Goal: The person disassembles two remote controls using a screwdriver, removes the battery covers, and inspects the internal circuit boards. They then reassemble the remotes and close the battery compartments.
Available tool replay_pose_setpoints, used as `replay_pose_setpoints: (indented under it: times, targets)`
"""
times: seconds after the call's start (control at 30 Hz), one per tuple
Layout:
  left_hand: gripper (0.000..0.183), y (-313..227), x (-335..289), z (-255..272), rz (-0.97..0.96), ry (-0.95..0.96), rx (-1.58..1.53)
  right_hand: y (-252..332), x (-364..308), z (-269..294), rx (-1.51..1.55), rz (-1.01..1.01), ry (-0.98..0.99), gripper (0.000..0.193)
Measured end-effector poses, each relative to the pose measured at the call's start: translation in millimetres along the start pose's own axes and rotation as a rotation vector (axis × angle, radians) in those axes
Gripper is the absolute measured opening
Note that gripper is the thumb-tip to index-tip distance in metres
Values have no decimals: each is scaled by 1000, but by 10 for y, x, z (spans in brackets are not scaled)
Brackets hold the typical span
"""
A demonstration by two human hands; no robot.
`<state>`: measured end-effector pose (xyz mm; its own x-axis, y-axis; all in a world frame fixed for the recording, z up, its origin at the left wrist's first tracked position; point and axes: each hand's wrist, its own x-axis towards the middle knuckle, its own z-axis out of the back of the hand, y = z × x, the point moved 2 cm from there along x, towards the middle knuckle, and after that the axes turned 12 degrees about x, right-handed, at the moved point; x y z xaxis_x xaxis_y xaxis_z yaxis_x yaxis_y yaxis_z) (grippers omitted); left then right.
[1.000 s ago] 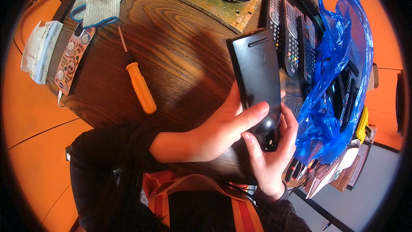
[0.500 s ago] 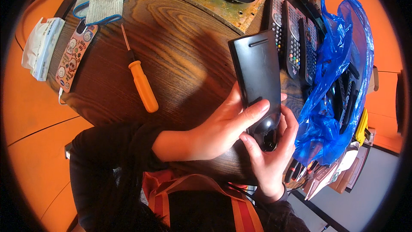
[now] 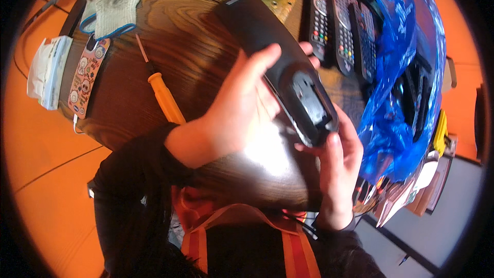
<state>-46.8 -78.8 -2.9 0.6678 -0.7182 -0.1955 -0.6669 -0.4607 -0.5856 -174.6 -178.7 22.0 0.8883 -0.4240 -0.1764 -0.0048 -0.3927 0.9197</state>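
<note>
A black remote control (image 3: 257, 28) is held up over the dark wooden table, its smooth back facing me and slanting from upper left to lower right. The lower part has an uncovered battery compartment (image 3: 311, 100), and I see no batteries in it. My left hand (image 3: 226, 108) is wrapped round the middle of the remote, thumb across its back and fingertips showing on the far side. The lower end is pinched by my right hand (image 3: 340, 162), thumb near the compartment's edge. Left of my hands lies a screwdriver (image 3: 164, 95) with an orange handle.
Several remotes, one of them a dark remote (image 3: 343, 31), lie in a row at the back right. Beside them stands a blue plastic bag (image 3: 388, 139) with black items inside. On the left are a knitted glove (image 3: 116, 7), a patterned phone case (image 3: 87, 80) and a tissue pack (image 3: 50, 74).
The remote has tilted and shifted up and left, so its battery compartment now shows. My left hand moved up and left with it; my right hand moved slightly right and up.
</note>
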Motion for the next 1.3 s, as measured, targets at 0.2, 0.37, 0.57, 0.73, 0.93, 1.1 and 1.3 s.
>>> replay_pose_setpoints:
  times: [0.2, 0.37, 0.57, 0.73, 0.93, 1.1, 1.3]
  targets:
    - [43, -53, 58, 43, -81, 45, 142, -1, 69, 35, 215, -121, 21, 40]
    - [47, -40, 87, 75, -42, 64, 129, 9, 99, 66, 320, -189, 4, 41]
    - [45, -38, 82, 70, -42, 75, 98, 5, 67, -7, -391, 391, 53, 72]
    - [44, -40, 50, 30, -36, 70, 69, -6, 82, 34, -500, 402, -25, 59]
    - [43, -48, 31, 22, -79, 18, 114, -18, 67, 21, -549, 505, 6, 52]
    - [41, -54, 37, 41, -69, 3, 132, -22, 82, 10, -555, 493, 28, 50]
    - [35, -75, 43, 49, -157, 64, 172, 1, 64, 10, -398, 235, -15, 48]
